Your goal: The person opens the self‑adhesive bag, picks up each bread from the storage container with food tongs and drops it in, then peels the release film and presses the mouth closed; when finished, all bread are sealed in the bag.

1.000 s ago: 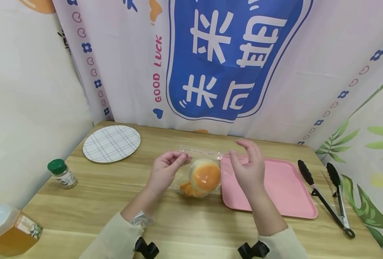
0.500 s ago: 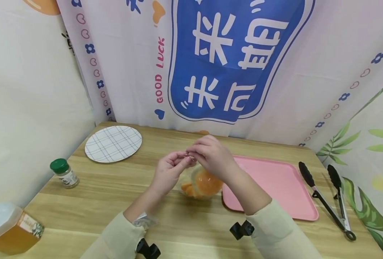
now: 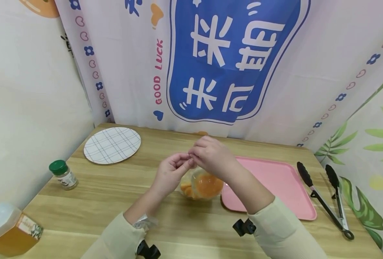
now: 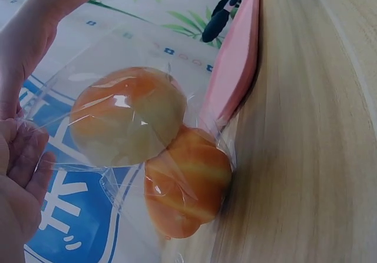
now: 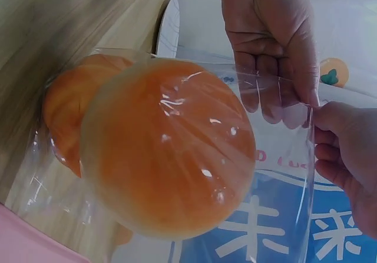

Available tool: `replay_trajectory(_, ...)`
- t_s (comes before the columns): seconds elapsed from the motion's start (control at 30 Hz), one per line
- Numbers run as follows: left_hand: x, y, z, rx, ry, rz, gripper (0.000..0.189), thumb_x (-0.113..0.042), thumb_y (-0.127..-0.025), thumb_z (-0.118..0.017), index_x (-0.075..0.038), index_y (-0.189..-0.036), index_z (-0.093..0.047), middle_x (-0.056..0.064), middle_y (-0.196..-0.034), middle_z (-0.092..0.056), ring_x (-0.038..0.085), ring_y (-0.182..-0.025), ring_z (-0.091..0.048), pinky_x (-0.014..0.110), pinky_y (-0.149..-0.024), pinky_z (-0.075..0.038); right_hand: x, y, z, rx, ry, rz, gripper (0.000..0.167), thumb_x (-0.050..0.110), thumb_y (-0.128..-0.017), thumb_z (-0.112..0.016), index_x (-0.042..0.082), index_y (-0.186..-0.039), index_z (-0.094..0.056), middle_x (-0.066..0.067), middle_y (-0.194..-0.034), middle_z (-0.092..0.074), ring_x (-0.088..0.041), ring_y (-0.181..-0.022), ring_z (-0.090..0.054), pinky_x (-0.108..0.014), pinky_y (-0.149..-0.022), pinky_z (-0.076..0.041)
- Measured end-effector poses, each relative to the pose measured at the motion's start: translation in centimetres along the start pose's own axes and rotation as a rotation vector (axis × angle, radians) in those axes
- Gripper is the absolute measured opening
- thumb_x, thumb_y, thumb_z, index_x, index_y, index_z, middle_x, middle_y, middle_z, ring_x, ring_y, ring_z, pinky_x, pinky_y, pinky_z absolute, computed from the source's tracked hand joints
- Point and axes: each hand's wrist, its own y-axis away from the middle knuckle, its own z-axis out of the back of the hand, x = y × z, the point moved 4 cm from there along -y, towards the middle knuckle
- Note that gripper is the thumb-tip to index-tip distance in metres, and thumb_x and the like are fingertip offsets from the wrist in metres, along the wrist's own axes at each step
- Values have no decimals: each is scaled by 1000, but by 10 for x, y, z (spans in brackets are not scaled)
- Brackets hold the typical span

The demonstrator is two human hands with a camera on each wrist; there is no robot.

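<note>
A clear plastic bag holds a round bun and a smaller ridged bread roll. My left hand pinches the bag's top edge between thumb and fingers. Close against it, my right hand pinches the same edge, the thumb and fingertips of both hands meeting there. Below the hands hangs the bread, in front of the pink tray in the head view; the right forearm covers part of that tray.
At the back left lies a white checked oval plate. A green-capped spice jar and a tub of amber liquid stand along the left side. Black-tipped metal tongs lie spread at the right edge of the wooden table.
My right hand has come left from above the tray to the left hand and now pinches the bag's edge. The left hand keeps its hold in nearly the same place.
</note>
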Motion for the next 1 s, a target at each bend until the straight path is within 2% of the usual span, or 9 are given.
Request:
replay_trajectory(0.1, -1, 1, 0, 6, -9, -2, 17, 1, -93, -62, 11, -106, -64, 30, -97, -71, -1, -79, -67, 19, -80, -58, 1, -1, 0, 16, 29, 18, 8, 10, -89, -69, 8, -93, -75, -1, -88, -71, -18, -90, -62, -28, -85, -55)
replay_trajectory(0.27, -1, 2, 0, 8, -19, -1, 17, 2, -93, -61, 11, -106, -64, 30, -97, -71, -1, -79, -67, 19, -80, -58, 2, -1, -2, -1, 56, 35, 7, 10, -89, -69, 9, -90, -75, 0, -87, -70, -18, -90, -62, -27, -86, -55)
replay_trajectory(0.43, -2, 2, -1, 17, -13, -6, 18, 1, -93, -61, 10, -108, -65, 29, -98, -71, 0, -79, -67, 20, -80, -59, -1, 0, -4, -27, -6, -21, 5, 9, -88, -69, 8, -88, -73, -1, -87, -71, -19, -91, -63, -29, -87, -55)
replay_trajectory(0.53, -2, 1, -1, 22, -2, -13, 20, 0, -94, -61, 10, -110, -65, 30, -99, -71, 1, -79, -68, 21, -80, -59, -5, 1, -7, -39, -103, -119, 4, 8, -88, -69, 6, -87, -73, -3, -89, -72, -21, -92, -64, -32, -87, -55)
replay_trajectory(0.73, 0, 1, -2, 17, 57, 14, 22, 0, -95, -60, 11, -113, -63, 31, -105, -69, 2, -80, -70, 25, -84, -59, -14, 7, -17, -58, -424, -429, 10, 11, -90, -65, 5, -87, -71, -7, -92, -71, -23, -93, -64, -37, -86, -56)
replay_trajectory(0.83, 1, 1, -3, 10, 98, 36, 22, 2, -95, -58, 13, -113, -62, 32, -107, -68, 4, -81, -71, 28, -86, -59, -17, 11, -24, -69, -580, -573, 10, 11, -91, -63, 4, -90, -71, -7, -93, -69, -21, -90, -62, -33, -84, -55)
replay_trajectory(1.0, 2, 0, -4, -6, 128, 71, 22, 2, -95, -57, 12, -114, -62, 31, -108, -68, 5, -82, -72, 29, -86, -60, -20, 14, -33, -103, -777, -748, 12, 12, -92, -62, 2, -94, -70, -9, -87, -65, -17, -77, -56, -24, -68, -50)
